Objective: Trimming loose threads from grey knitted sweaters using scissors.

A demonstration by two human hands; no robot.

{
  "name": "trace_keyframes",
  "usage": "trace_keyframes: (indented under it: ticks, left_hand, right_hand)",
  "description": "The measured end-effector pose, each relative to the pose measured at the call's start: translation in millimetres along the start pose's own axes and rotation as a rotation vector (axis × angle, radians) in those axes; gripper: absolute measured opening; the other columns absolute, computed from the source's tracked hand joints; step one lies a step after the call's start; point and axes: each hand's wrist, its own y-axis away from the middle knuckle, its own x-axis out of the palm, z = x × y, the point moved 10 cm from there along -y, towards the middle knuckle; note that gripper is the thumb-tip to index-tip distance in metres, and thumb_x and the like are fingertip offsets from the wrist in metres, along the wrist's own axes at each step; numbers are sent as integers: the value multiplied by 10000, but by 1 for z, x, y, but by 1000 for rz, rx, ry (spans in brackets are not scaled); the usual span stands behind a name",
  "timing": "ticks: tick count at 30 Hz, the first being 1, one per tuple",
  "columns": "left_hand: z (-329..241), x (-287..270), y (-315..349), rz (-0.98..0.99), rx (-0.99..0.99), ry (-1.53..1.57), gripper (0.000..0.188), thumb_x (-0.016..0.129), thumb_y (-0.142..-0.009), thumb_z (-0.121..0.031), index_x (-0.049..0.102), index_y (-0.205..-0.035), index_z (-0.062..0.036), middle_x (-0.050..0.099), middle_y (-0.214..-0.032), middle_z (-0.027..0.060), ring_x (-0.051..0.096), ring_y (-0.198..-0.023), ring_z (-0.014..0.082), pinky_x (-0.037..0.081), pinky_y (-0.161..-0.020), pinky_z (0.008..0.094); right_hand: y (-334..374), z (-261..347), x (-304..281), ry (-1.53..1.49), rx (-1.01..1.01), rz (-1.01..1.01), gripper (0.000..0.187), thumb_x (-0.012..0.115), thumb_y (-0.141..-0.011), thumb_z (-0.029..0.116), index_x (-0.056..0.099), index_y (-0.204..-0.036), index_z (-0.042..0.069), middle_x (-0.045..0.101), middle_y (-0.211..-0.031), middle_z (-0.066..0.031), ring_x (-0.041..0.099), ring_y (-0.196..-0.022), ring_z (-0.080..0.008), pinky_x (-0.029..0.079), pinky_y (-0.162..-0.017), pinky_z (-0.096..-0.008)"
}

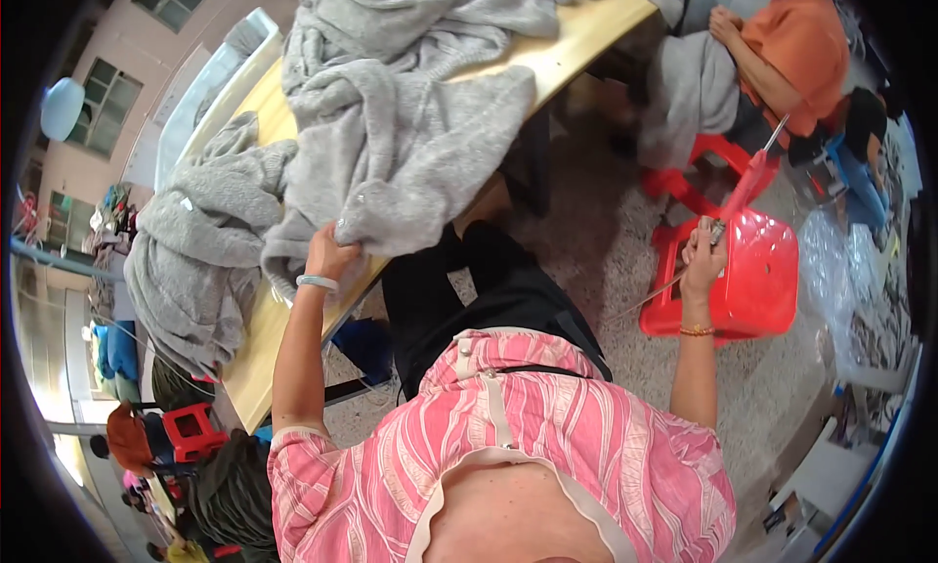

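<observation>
My left hand [334,254], with a light band at the wrist, grips the lower edge of a grey fuzzy knit cloth [420,152] that lies bunched on the wooden table [572,37]. More of the same grey cloth [200,240] is heaped to its left, hanging over the table. Held out to the right, my right hand [700,262] is closed round a long tool [746,186] with a red handle and a thin metal tip pointing up and away. What looks like a thin cord or rod shows below that hand. The tool's exact kind is unclear.
A red plastic stool [757,275] stands under my right hand. Beyond it sits a person in orange [796,55] with grey cloth on the lap. Clear plastic bags [840,270] lie at the right. A pale bin [220,84] stands along the table's far left side.
</observation>
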Motion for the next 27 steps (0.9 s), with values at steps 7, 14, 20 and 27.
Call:
trace_keyframes:
  ticks: [7,14,20,27]
  left_hand:
    - [-49,-58,59,157,134,583,332,669,-728,4,644,-1059,-1,658,-921,1,581,-849,98,470,-779,255]
    - [-25,-109,-5,-277,235,559,462,638,-735,51,556,-1186,-7,612,-1069,47,571,-980,131,457,-868,261]
    - [-12,-40,-67,-33,134,122,1225,869,-534,-297,125,-1424,95,383,-1379,241,375,-1298,341,273,-1097,349]
    - [-28,-10,-95,400,-108,-27,817,785,-666,-312,372,-1265,60,572,-1146,275,560,-1088,402,442,-936,420]
  right_hand:
    - [-13,33,104,192,-54,418,130,592,-926,185,601,-898,59,496,-626,46,436,-495,-25,345,-431,-182]
    - [12,17,189,321,51,617,192,622,-912,239,558,-833,76,453,-596,76,393,-468,-7,308,-416,-183]
    - [2,44,264,545,-184,843,115,572,-908,127,541,-847,34,483,-626,38,443,-570,-44,367,-520,-218]
    - [-70,-1,348,652,-24,922,99,549,-910,114,546,-844,41,473,-628,49,420,-557,-31,344,-503,-199]
